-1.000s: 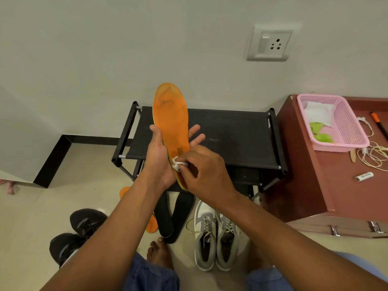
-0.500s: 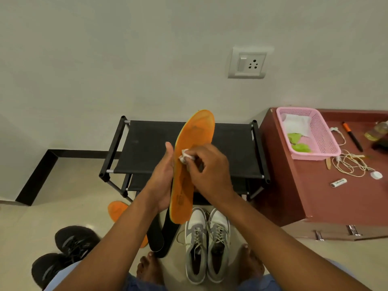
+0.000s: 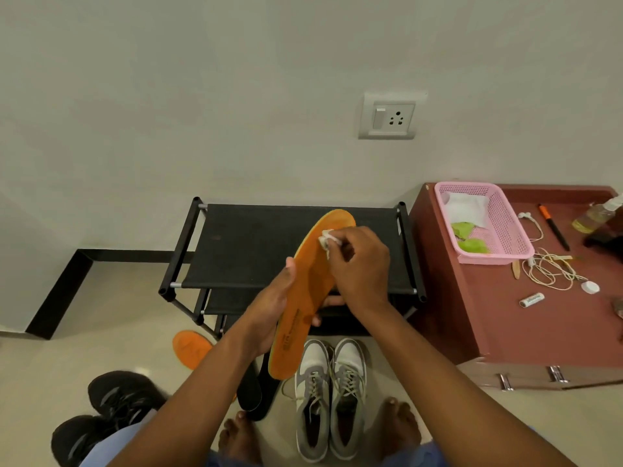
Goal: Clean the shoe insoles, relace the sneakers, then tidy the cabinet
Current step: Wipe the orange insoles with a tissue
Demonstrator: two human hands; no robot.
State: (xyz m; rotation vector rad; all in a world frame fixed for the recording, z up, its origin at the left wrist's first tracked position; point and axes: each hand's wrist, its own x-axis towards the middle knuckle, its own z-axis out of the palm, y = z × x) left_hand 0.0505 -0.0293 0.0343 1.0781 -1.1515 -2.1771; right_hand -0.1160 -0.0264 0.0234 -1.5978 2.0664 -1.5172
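The left hand (image 3: 269,311) grips an orange insole (image 3: 308,291) by its middle, thumb on the near edge and fingers curled round behind it, so the insole stands tilted, its toe end up and away toward the right. The right hand (image 3: 357,264) pinches a small white wad (image 3: 327,238), a wipe or a tissue as far as the view allows, and presses it on the insole's upper face near the toe. Behind both hands stands a black shoe rack (image 3: 249,251), its cloth top bare. Below the hands, on the floor, a pair of grey and white sneakers (image 3: 332,399) lies side by side with laces in place. Just left of them, under the left forearm, two black insoles (image 3: 258,392) lie together, and further left a second orange insole (image 3: 190,348) rests by the rack's leg. A pair of black shoes (image 3: 111,409) sits well left of the left arm. To the right of the right hand is a brown cabinet (image 3: 499,318) carrying a pink basket (image 3: 505,230), a tangle of white cable (image 3: 546,267) and a pen (image 3: 553,225).
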